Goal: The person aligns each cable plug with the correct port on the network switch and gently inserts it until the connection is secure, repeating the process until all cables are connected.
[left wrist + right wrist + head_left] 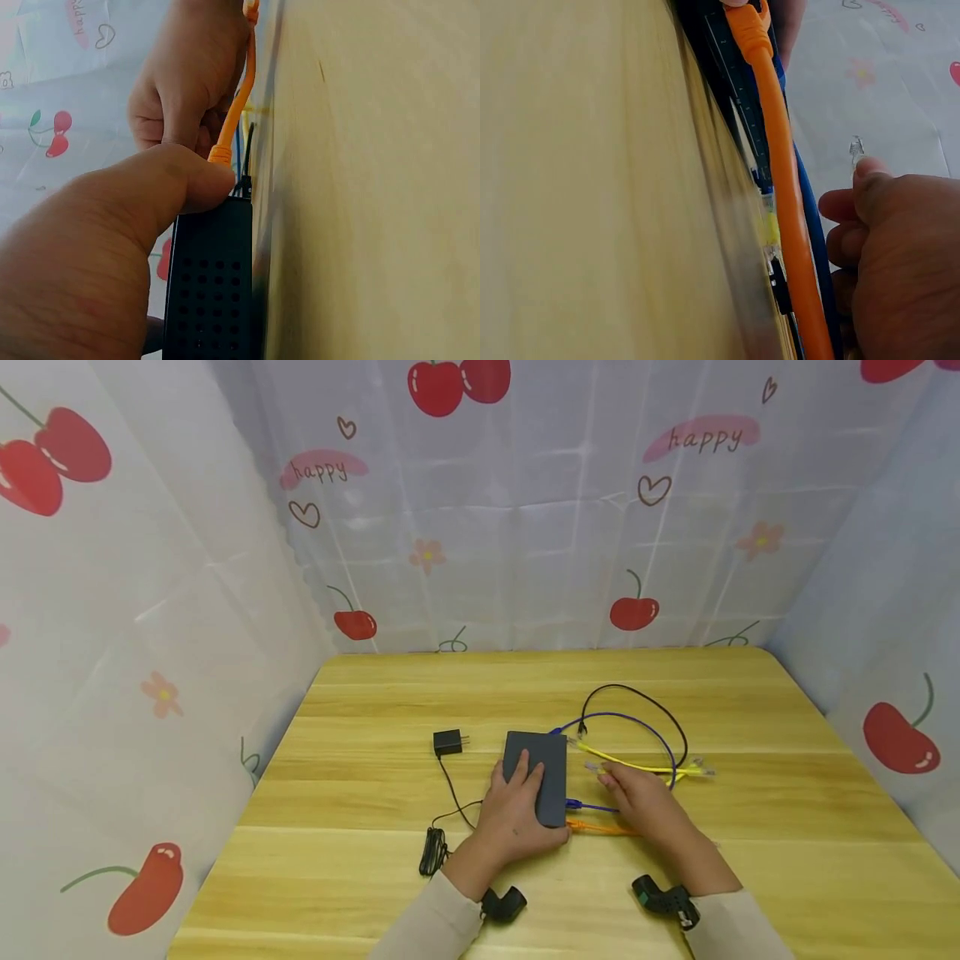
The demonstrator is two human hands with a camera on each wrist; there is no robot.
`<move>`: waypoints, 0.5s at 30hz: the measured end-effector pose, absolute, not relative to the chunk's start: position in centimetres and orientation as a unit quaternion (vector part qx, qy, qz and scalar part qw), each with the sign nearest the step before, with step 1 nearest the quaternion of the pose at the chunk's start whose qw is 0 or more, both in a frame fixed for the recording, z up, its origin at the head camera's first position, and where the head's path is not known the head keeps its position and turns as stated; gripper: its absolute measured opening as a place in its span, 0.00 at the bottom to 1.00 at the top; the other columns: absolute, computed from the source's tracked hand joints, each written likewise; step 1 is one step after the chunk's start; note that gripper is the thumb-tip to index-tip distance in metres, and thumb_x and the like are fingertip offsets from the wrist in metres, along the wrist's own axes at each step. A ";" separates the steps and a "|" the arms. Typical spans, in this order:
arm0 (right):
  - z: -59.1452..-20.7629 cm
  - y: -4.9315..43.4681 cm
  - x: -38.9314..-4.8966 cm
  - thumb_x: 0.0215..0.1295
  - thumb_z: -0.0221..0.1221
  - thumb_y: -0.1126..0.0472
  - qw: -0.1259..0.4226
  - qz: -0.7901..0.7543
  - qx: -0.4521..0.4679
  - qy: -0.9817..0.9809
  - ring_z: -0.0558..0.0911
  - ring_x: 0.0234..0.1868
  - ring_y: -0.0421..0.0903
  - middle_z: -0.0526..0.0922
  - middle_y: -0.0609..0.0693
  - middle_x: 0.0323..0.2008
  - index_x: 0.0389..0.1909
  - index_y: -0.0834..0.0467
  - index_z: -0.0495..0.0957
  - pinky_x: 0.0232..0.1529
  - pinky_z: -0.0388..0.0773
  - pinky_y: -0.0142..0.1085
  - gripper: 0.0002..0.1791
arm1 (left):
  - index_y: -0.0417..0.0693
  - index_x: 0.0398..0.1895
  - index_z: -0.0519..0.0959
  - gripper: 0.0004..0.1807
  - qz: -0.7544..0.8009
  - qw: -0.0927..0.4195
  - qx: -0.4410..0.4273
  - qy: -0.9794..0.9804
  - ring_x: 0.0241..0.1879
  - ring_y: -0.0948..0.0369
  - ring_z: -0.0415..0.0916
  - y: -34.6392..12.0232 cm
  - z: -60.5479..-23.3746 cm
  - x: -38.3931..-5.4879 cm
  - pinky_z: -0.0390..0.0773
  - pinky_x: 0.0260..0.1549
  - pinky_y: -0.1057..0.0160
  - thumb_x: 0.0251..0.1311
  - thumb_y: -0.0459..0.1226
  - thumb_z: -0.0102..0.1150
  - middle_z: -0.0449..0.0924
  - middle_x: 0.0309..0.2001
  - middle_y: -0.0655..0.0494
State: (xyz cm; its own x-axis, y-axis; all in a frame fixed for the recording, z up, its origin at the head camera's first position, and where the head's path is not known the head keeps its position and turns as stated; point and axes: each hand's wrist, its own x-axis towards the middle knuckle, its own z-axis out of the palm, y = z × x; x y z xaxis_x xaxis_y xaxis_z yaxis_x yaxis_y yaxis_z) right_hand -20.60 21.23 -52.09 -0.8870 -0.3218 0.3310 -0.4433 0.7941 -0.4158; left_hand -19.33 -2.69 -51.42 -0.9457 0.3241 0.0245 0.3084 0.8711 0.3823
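A flat dark network switch (553, 781) lies on the table. My left hand (516, 818) holds it, fingers spread over the top and left edge. My left thumb (199, 176) presses beside the orange cable's plug at the switch's edge. To the right, my right hand (648, 802) pinches a yellow network cable by its end; the clear plug (856, 146) sticks out past the fingertips, apart from the switch. An orange cable (786, 180) and a blue cable (596, 808) run from the switch's right side. Another yellow cable (600, 753) has its end near that side's upper corner.
Left of the switch are a black power adapter (447, 742) and its bundled cord (432, 852). A black cable (637, 689) loops behind on the right, near more clear plugs (701, 768). A printed curtain (517, 543) hangs behind the wooden table (360, 777).
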 end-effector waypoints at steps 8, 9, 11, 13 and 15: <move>-52.0 20.3 -20.5 0.74 0.55 0.58 0.077 0.233 0.201 -0.948 0.77 0.30 0.40 0.78 0.40 0.27 0.43 0.55 0.80 0.36 0.76 0.42 0.07 | 0.55 0.77 0.61 0.56 0.215 0.012 0.169 0.962 0.76 0.36 0.45 -2.7 -51.3 -19.4 0.68 0.62 0.41 0.43 0.67 0.65 0.48 0.80 0.51; -51.9 20.2 -20.4 0.74 0.56 0.58 0.072 0.230 0.202 -0.949 0.77 0.30 0.39 0.78 0.40 0.28 0.43 0.55 0.81 0.36 0.77 0.42 0.07 | 0.54 0.77 0.62 0.56 0.216 0.011 0.170 0.961 0.75 0.36 0.45 -2.7 -51.3 -19.4 0.68 0.62 0.41 0.43 0.67 0.65 0.48 0.79 0.51; -51.9 20.0 -20.4 0.74 0.56 0.57 0.060 0.230 0.201 -0.950 0.75 0.29 0.39 0.77 0.39 0.27 0.43 0.54 0.81 0.35 0.76 0.41 0.07 | 0.53 0.77 0.62 0.57 0.219 0.010 0.173 0.960 0.75 0.36 0.46 -2.8 -51.3 -19.4 0.68 0.63 0.42 0.43 0.66 0.66 0.49 0.79 0.50; -51.9 19.9 -20.4 0.74 0.56 0.57 0.052 0.231 0.202 -0.950 0.76 0.29 0.39 0.78 0.39 0.28 0.43 0.54 0.81 0.36 0.76 0.42 0.07 | 0.52 0.77 0.62 0.57 0.222 0.010 0.176 0.959 0.75 0.36 0.46 -2.8 -51.3 -19.5 0.68 0.63 0.42 0.43 0.65 0.66 0.49 0.79 0.50; -51.8 19.8 -20.4 0.74 0.56 0.57 0.044 0.230 0.203 -0.951 0.80 0.33 0.40 0.81 0.40 0.31 0.44 0.53 0.82 0.39 0.78 0.43 0.08 | 0.52 0.77 0.61 0.57 0.221 0.012 0.177 0.959 0.75 0.37 0.46 -2.8 -51.3 -19.6 0.67 0.64 0.43 0.43 0.65 0.66 0.48 0.79 0.50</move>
